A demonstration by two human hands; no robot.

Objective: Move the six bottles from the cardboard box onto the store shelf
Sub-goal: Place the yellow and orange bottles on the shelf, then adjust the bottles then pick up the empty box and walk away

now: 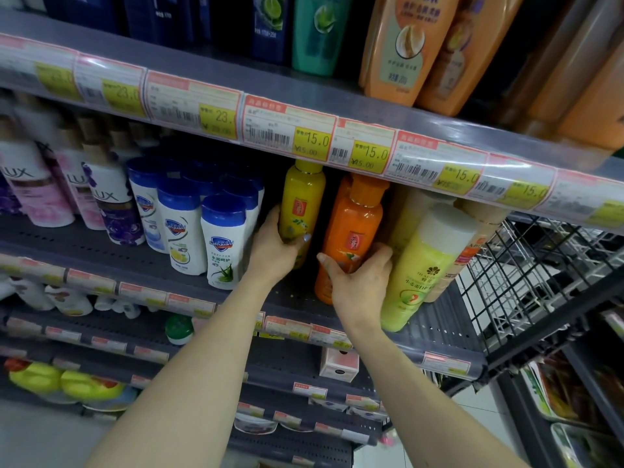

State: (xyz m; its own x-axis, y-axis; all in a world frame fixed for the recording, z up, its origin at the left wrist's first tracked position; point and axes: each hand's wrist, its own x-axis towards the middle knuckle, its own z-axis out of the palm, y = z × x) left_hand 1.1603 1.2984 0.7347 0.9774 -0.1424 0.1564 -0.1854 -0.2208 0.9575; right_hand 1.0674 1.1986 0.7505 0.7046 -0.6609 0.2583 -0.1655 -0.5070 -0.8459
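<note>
Two bottles are gripped at a grey perforated store shelf (297, 298), one in each of the person's hands; the left hand (275, 246) is wrapped around the lower body of a yellow bottle (301, 201), thumb across its front, while the right hand (358, 282) is closed around the lower half of an orange bottle (356, 224), fingers (329, 261) curled over its left side; both bottles are seen upright or nearly so in the gap between a cluster of white bottles with blue caps (223, 238) on the left and a tall pale-yellow bottle with a white cap (427, 265) on the right; the orange bottle is tilted slightly to the right, and its base is shown resting on the shelf deck, just beside the pale-yellow one; whether the yellow bottle's base touches the deck cannot be told, as it is hidden behind the left hand; the two held bottles are kept apart by a narrow dark gap; the yellow bottle's cap is tucked just under the edge of the shelf above, where a strip of price labels (310, 140) is fixed; large orange bottles (405, 49) are stocked on that upper shelf; pink and purple bottles (111, 201) are lined up further left; a black wire rack (540, 271) is seen at the shelf's right end; the cardboard box is out of view.
</note>
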